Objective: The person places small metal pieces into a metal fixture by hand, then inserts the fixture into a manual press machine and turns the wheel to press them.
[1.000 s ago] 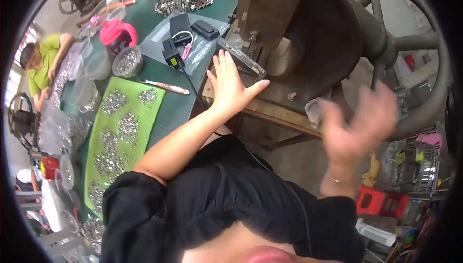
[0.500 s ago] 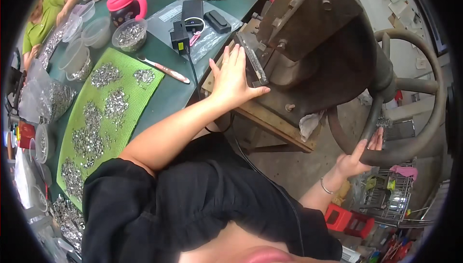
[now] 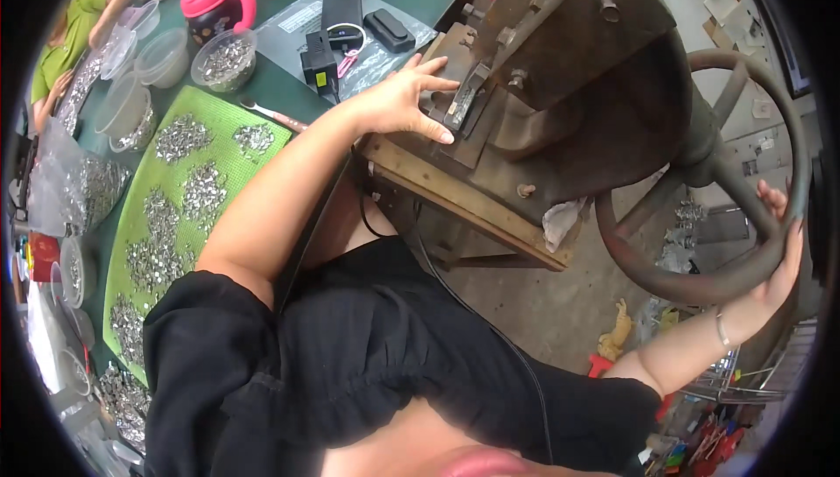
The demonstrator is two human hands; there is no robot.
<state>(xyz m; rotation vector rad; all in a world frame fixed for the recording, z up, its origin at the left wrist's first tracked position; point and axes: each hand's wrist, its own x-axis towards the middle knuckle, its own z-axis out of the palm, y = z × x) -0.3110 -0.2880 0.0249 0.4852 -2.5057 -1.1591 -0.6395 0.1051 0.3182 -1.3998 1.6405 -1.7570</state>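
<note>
My left hand (image 3: 407, 102) reaches in over the bed of a dark metal hand press. Its thumb and fingers are spread beside a small metal die block (image 3: 467, 99); whether the fingertips touch the block I cannot tell. Above it rises the heavy press body (image 3: 604, 57). At the right, my right hand (image 3: 779, 263) is wrapped round the outer rim of the big spoked handwheel (image 3: 674, 291). A bracelet (image 3: 723, 330) circles that wrist.
A green mat (image 3: 229, 127) on the table carries several piles of small metal parts. Near it stand a pink-lidded mug (image 3: 214, 17), clear tubs (image 3: 164, 59), a toothbrush (image 3: 278, 115) and black boxes (image 3: 341, 13). A person in green (image 3: 83, 17) sits far left.
My right hand has moved from the wheel's lower rim up to its right side, and the wheel has turned. My left hand has shifted, its thumb and fingers now toward the die block.
</note>
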